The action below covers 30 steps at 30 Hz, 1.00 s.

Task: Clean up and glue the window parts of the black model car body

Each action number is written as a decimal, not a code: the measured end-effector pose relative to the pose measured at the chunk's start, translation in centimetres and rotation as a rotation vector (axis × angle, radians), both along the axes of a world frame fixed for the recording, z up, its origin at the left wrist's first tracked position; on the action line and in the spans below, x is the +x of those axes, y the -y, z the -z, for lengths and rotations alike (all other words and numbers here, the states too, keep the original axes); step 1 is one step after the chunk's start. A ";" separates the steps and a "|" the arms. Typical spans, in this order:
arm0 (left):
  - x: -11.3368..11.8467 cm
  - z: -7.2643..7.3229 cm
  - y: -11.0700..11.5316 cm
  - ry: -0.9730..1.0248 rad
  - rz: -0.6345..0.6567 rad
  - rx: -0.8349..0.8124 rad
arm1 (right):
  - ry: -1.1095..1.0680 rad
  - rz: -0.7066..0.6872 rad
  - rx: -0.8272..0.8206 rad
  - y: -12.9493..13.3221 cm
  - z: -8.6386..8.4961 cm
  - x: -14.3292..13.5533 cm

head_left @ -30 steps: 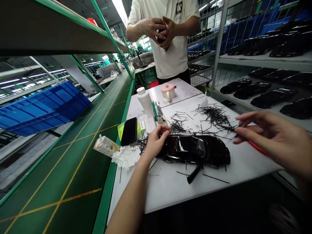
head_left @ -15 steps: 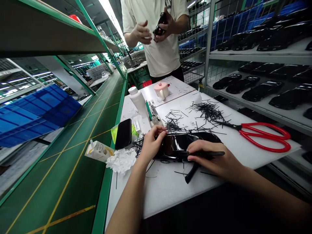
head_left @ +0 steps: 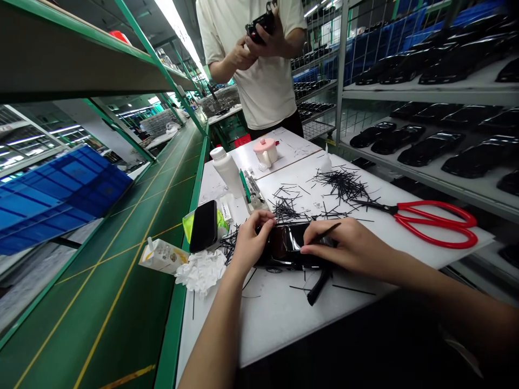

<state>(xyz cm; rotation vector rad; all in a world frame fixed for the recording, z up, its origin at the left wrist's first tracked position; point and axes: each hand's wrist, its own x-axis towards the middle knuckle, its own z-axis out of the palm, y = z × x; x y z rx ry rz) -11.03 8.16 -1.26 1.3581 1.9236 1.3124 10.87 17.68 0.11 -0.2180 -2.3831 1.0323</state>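
Note:
A glossy black model car [head_left: 286, 240] lies on the white table between my hands. My left hand [head_left: 252, 240] is closed on its left end, thumb and fingertips at the edge of the body. Pinched in my right hand [head_left: 343, 243] is a slim black tool [head_left: 327, 231]. Its thin end points up and right, while the other end is hidden by my fingers over the car's roof. That hand also covers the car's right end. Just below the car lies a short black handle-like piece [head_left: 318, 287], and loose black strips [head_left: 284, 208] are scattered behind it.
Red-handled scissors [head_left: 436, 221] lie right, near a strip pile [head_left: 346, 183]. Toward the left are a phone [head_left: 204, 226], crumpled tissue [head_left: 201, 270], a drink carton [head_left: 164, 255] and a white bottle [head_left: 227, 170]. A co-worker [head_left: 263, 81] stands beyond a lidded cup [head_left: 265, 152]. Racks [head_left: 405, 94] hold black cars.
My right hand has shifted left along the car, and the slim tool has swung from nearly level to slanting upward. My left hand stays in place. The co-worker's hands have come together on a dark object.

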 end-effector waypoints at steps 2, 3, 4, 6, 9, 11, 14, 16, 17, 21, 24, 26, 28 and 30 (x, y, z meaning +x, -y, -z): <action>0.0 -0.1 0.0 0.006 0.002 0.002 | 0.008 -0.020 0.001 -0.1 -0.3 -0.2; 0.0 -0.1 0.0 0.011 0.003 0.003 | 0.004 -0.028 -0.010 -0.2 -0.3 -0.2; 0.1 -0.1 0.0 0.015 0.005 0.004 | -0.007 -0.035 -0.025 -0.1 -0.2 -0.2; 0.1 -0.1 0.0 0.023 0.005 0.007 | -0.037 -0.052 -0.072 0.0 0.3 -0.1; 0.0 0.0 -0.1 0.031 -0.004 0.008 | -0.099 -0.074 -0.167 0.3 1.2 0.2; 0.0 0.0 -0.1 0.039 -0.011 0.006 | -0.134 -0.076 -0.211 0.5 1.8 0.3; 0.1 -0.1 -0.2 0.049 -0.020 0.007 | -0.178 -0.049 -0.215 0.6 2.4 0.2; 0.1 -0.2 -0.3 0.053 -0.025 0.009 | -0.209 -0.028 -0.195 0.7 2.8 -0.1; 0.2 -0.2 -0.3 0.054 -0.028 0.010 | -0.229 -0.018 -0.187 0.7 2.9 -0.2; 0.2 -0.3 -0.5 0.059 -0.034 0.010 | -0.296 0.022 -0.184 0.8 3.4 -0.3; 0.2 -0.3 -0.5 0.055 -0.039 0.007 | -0.340 0.026 -0.181 0.9 3.5 0.0; 0.2 -0.3 -0.4 0.055 -0.041 0.003 | -0.358 0.017 -0.173 0.8 3.4 0.1; 0.2 -0.3 -0.4 0.058 -0.041 -0.001 | -0.365 0.016 -0.159 0.7 3.3 0.2; 0.1 -0.3 -0.4 0.062 -0.040 -0.002 | -0.369 0.022 -0.154 0.5 3.2 0.2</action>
